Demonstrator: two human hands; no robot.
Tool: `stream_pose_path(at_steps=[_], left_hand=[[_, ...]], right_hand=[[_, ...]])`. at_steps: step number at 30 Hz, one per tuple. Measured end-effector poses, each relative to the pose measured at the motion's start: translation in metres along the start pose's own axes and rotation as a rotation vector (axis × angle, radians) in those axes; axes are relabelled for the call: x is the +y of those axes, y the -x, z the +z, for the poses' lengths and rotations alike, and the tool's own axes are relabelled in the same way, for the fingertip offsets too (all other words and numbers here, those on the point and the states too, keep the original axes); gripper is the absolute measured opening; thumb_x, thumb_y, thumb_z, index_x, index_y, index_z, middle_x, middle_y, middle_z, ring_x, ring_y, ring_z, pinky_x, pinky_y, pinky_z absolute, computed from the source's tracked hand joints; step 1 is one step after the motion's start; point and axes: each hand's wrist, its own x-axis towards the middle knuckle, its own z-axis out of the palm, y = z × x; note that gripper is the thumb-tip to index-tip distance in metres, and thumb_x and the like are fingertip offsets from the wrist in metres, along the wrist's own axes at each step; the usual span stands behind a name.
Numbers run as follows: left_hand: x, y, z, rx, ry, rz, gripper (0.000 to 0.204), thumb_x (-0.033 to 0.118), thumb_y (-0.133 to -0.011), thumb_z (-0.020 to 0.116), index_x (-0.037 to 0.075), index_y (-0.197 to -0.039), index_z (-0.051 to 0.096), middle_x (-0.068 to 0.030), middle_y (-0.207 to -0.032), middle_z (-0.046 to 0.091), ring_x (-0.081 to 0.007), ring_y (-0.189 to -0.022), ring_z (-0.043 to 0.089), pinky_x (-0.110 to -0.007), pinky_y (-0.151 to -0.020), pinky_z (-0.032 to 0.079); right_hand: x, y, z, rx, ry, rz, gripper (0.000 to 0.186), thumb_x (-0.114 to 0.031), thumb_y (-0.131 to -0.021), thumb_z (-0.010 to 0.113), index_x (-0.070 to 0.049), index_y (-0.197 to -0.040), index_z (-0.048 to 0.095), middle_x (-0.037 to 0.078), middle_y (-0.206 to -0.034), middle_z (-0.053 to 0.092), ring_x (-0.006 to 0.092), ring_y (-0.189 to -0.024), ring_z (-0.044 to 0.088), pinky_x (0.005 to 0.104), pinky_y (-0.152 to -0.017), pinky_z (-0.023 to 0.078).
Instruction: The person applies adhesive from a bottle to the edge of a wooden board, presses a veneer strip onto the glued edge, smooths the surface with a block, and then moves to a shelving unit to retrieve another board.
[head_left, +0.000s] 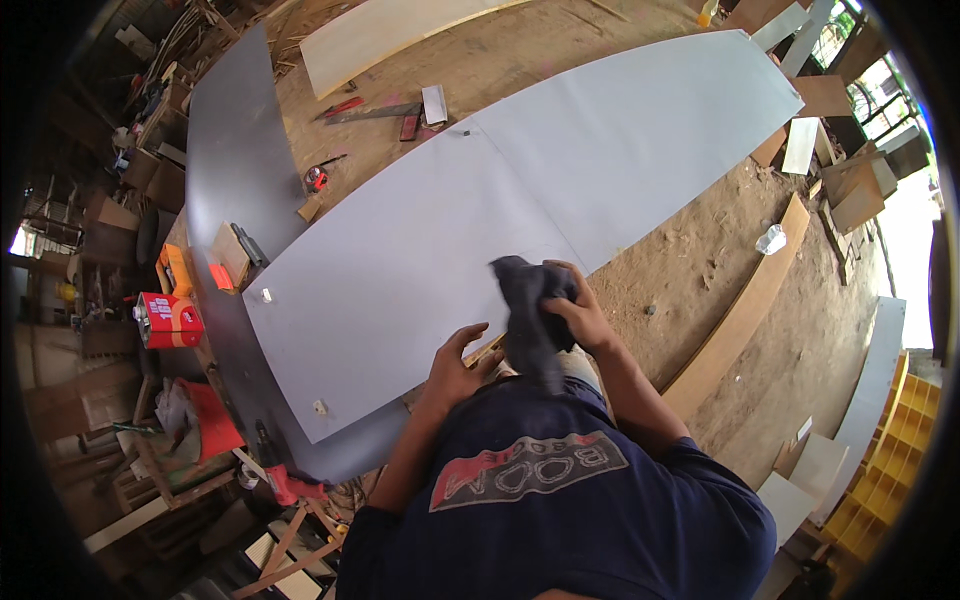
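A large pale grey panel [380, 260] stretches diagonally ahead of me, with a faint line across it and small pieces on its surface. My right hand [578, 312] grips a bunched dark cloth [528, 310], hanging over the panel's near edge by my body. Just left of the cloth, my left hand [455, 362] has its fingers apart and holds nothing, close to that same edge. Beside the panel's left end lie a wooden block [232, 250] and some dark pieces.
A dark grey sheet [230, 120], red can [170, 320] and red drill [285, 480] are at left. Saw [370, 114] and tape measure [317, 179] lie beyond the panel. A curved wooden strip [730, 310], boards [850, 190] and a yellow grid structure [895, 450] stand or lie at right.
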Motion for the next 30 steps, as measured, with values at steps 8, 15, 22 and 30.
stream_pose_path(at_steps=[8,15,22,30], left_hand=[[-0.063,0.047,-0.017,0.219,-0.139,0.033,0.059,0.034,-0.089,0.080,0.002,-0.136,0.066,-0.0235,-0.146,0.063,-0.0428,-0.138,0.058,-0.052,-0.115,0.046],[-0.098,0.046,-0.004,0.158,-0.506,0.060,0.086,0.038,-0.082,0.084,0.006,-0.155,0.049,-0.0272,-0.171,0.029,-0.0448,-0.162,0.023,-0.064,-0.130,0.017],[-0.101,0.046,-0.006,0.105,-0.570,0.051,0.097,0.038,-0.080,0.085,0.007,-0.160,0.042,-0.0260,-0.173,0.026,-0.0445,-0.163,0.020,-0.064,-0.131,0.016],[-0.099,0.045,-0.005,0.113,-0.551,0.033,0.096,0.036,-0.078,0.086,0.009,-0.160,0.043,-0.0256,-0.174,0.025,-0.0438,-0.164,0.018,-0.062,-0.132,0.015]], right_hand=[[-0.086,0.027,-0.055,0.461,0.844,-0.085,0.047,-0.029,-0.087,0.091,-0.011,-0.128,0.077,0.011,-0.108,0.081,0.0216,-0.102,0.077,0.0371,-0.092,0.061],[-0.116,-0.026,-0.139,0.563,1.654,-0.311,0.035,-0.004,-0.085,0.076,-0.016,-0.117,0.081,0.007,-0.120,0.073,0.0318,-0.119,0.065,0.0460,-0.104,0.052],[-0.026,-0.067,-0.147,0.330,1.665,-0.408,0.043,0.009,-0.083,0.063,-0.009,-0.118,0.080,0.010,-0.114,0.073,0.0316,-0.112,0.066,0.0441,-0.102,0.052],[-0.035,-0.052,-0.136,0.134,1.628,-0.339,0.044,0.007,-0.080,0.062,-0.009,-0.115,0.082,0.010,-0.114,0.074,0.0315,-0.112,0.066,0.0440,-0.102,0.053]])
